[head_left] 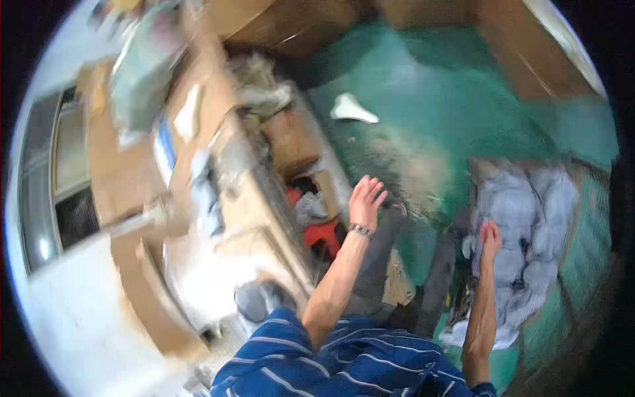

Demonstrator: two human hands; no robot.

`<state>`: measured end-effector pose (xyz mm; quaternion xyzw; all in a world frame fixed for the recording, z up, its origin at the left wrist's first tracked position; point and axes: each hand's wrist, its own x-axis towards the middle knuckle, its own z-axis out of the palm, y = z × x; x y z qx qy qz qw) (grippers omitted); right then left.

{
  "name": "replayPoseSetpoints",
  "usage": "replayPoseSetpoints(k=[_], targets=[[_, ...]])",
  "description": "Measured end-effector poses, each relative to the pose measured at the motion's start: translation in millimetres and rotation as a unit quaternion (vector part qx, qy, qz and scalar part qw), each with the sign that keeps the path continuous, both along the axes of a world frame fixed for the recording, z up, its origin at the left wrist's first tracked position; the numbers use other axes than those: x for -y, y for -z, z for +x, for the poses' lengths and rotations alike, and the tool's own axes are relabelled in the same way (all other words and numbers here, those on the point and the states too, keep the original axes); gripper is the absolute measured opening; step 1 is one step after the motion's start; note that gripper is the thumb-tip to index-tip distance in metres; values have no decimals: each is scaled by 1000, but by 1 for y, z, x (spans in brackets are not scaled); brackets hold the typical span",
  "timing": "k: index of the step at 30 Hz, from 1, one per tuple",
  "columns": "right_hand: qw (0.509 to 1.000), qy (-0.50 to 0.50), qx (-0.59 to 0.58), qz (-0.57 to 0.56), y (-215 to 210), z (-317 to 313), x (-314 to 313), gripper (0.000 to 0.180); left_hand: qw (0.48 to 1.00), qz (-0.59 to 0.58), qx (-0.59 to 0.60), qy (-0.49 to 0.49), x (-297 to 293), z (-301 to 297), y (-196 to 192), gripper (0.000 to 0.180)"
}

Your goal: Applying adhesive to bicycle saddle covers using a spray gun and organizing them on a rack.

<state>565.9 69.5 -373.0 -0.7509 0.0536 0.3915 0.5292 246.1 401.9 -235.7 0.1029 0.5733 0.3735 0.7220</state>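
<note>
My left hand (367, 202), with a band at the wrist, is raised over my legs. Its fingers are slightly spread and hold nothing. To the right, my right hand (491, 243) is at the left side of an open box (473, 177) packed with rounded grey-white pieces (514, 206). The fingers of that hand look curled together. Blur hides what, if anything, lies between them. A small grey rounded piece (467, 247) shows just left of those fingers.
A cardboard-covered workbench (254, 221) runs along my left. On its shelf are a brown box (291, 142) and a red container (324, 239). A white scrap (354, 109) lies on the green floor (423, 79). Large cardboard boxes (430, 14) stand at the far side.
</note>
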Motion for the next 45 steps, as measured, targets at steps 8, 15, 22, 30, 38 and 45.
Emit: replayPoseSetpoints(k=[8, 15, 22, 30, 38, 45], targets=[[934, -347, -70, 47, -77, -236, -323, 32, 882, 116, -66, -452, -186, -301, -12, 66], [813, -534, -160, 169, -168, -471, -567, 34, 730, 31, -104, -675, -249, -521, -10, 95], [779, -550, -293, 75, -149, -723, -741, 54, 703, -10, -177, -689, -284, -555, 6, 71], [816, -524, -210, 123, -156, -814, -801, 30, 683, 42, -281, -673, -299, -578, -46, 59], [784, -428, -258, 369, -297, -650, -737, 36, 733, 451, -248, -444, -278, -510, -201, 46], [900, -128, -253, 332, -283, -352, -574, 54, 896, 348, -182, -208, -247, -273, -181, 45]])
